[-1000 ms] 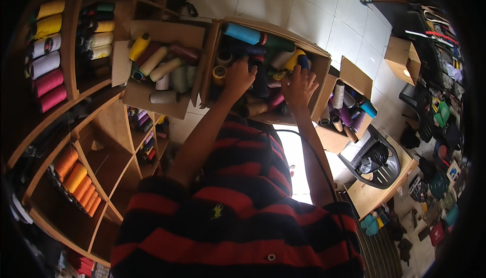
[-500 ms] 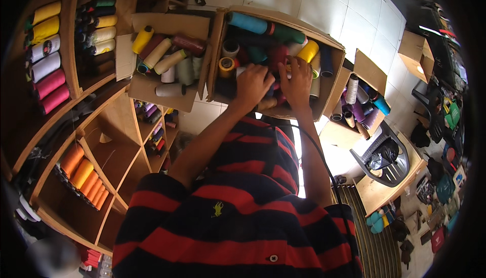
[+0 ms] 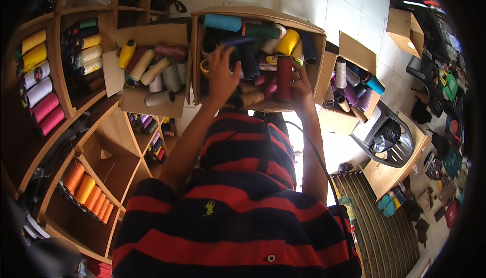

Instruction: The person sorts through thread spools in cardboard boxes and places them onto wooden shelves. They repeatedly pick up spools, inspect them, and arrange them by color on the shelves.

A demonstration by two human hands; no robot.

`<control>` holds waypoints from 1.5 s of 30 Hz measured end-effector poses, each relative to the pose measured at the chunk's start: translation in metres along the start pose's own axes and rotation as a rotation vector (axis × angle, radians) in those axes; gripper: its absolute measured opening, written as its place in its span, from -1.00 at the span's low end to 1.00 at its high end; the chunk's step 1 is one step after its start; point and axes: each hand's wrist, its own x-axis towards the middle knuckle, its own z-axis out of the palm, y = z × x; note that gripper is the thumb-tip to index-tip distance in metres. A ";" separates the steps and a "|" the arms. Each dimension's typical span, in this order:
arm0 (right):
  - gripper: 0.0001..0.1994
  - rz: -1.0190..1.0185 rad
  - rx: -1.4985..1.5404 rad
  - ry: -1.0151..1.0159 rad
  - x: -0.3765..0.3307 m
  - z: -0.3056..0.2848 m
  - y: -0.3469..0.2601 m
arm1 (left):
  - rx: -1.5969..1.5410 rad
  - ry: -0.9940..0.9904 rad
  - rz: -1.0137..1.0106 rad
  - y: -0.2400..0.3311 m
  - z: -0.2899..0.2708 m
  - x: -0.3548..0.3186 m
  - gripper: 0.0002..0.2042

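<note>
A dark red thread spool (image 3: 284,79) stands nearly upright at the near right of a large cardboard box (image 3: 263,11). My right hand (image 3: 302,91) is closed round its right side. At the box's left part, my left hand (image 3: 223,75) reaches in with fingers apart, over dark spools, and nothing shows in its grasp. A blurred blue spool (image 3: 238,40) lies just beyond its fingertips. Around the hands lie a light blue spool (image 3: 221,22), a dark green spool (image 3: 260,30), a yellow spool (image 3: 288,42) and a brown spool (image 3: 251,98).
To the left, a smaller carton (image 3: 167,107) holds mixed spools; another open carton (image 3: 338,122) with purple and grey ones stands right. Wooden shelves (image 3: 119,174) with rows of spools line the left side. A black chair (image 3: 392,156) is at right. A cable (image 3: 320,151) runs past my right forearm.
My right hand has taken hold of the dark red spool and brought it up at the near right. My left hand has moved away from the right hand, its fingers spreading.
</note>
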 end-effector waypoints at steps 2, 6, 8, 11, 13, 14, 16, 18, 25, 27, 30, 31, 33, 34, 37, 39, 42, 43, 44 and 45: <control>-0.39 -0.005 -0.066 0.056 -0.007 -0.003 0.004 | 0.180 0.042 0.001 -0.012 0.006 0.019 -0.48; -0.44 -0.017 -0.317 0.246 -0.018 -0.008 0.010 | 0.381 -0.268 -0.145 -0.003 0.014 0.039 -0.46; -0.46 -0.052 -0.378 0.320 -0.023 -0.012 0.012 | 0.467 -0.457 -0.228 -0.004 0.018 0.043 -0.47; -0.47 -0.120 -0.430 0.441 -0.024 -0.015 0.016 | 0.191 -0.305 -0.216 0.004 0.027 0.027 -0.62; -0.48 -0.153 -0.488 0.489 -0.023 -0.012 0.016 | 0.038 -0.226 -0.091 0.009 0.042 0.011 -0.70; -0.47 -0.154 -0.524 0.500 -0.019 -0.022 0.019 | -0.052 -0.253 -0.157 0.014 0.049 0.003 -0.68; -0.46 -0.241 -0.662 0.561 -0.008 -0.042 0.032 | -0.158 -0.290 -0.191 0.031 0.047 -0.007 -0.64; -0.46 -0.220 -0.757 0.620 -0.006 -0.022 0.023 | -0.190 -0.297 -0.140 0.031 0.044 -0.015 -0.61; -0.60 -0.713 -1.472 0.458 0.034 -0.002 0.002 | -0.336 -0.613 -0.079 0.036 0.008 -0.036 -0.39; -0.63 -0.940 -1.633 0.360 0.047 0.009 -0.003 | -0.339 -0.670 0.029 0.032 0.004 -0.042 -0.35; -0.68 -0.905 -1.696 -0.134 0.053 0.034 0.005 | -0.435 -0.737 -0.105 0.031 -0.009 -0.029 -0.45; -0.69 -0.833 -1.725 -0.318 0.054 0.034 0.012 | -0.440 -0.827 -0.201 0.027 -0.016 -0.022 -0.48; -0.66 -0.641 -1.893 -0.308 0.047 0.030 0.026 | -0.326 -0.525 0.115 -0.012 -0.006 -0.021 -0.59; -0.62 -0.602 -1.928 -0.328 0.043 0.031 0.020 | -0.260 -0.443 0.142 -0.031 -0.001 -0.013 -0.59; -0.43 -0.546 -1.957 -0.361 0.030 0.030 0.005 | 0.021 -0.524 0.124 -0.042 0.011 -0.009 -0.53; -0.31 -0.519 -1.927 -0.315 0.017 0.026 0.007 | 0.187 -0.641 0.090 -0.040 0.017 -0.003 -0.48; -0.18 -0.429 -1.878 -0.153 -0.007 0.020 0.019 | 0.352 -0.733 0.124 -0.042 0.026 0.008 -0.44; -0.18 -0.402 -1.874 -0.117 -0.012 0.017 0.022 | 0.369 -0.705 0.118 -0.038 0.022 0.014 -0.44; -0.18 -0.375 -1.868 -0.080 -0.017 0.014 0.026 | 0.387 -0.677 0.114 -0.034 0.019 0.021 -0.44; -0.18 -0.349 -1.863 -0.037 -0.022 0.013 0.027 | 0.404 -0.649 0.116 -0.027 0.013 0.031 -0.44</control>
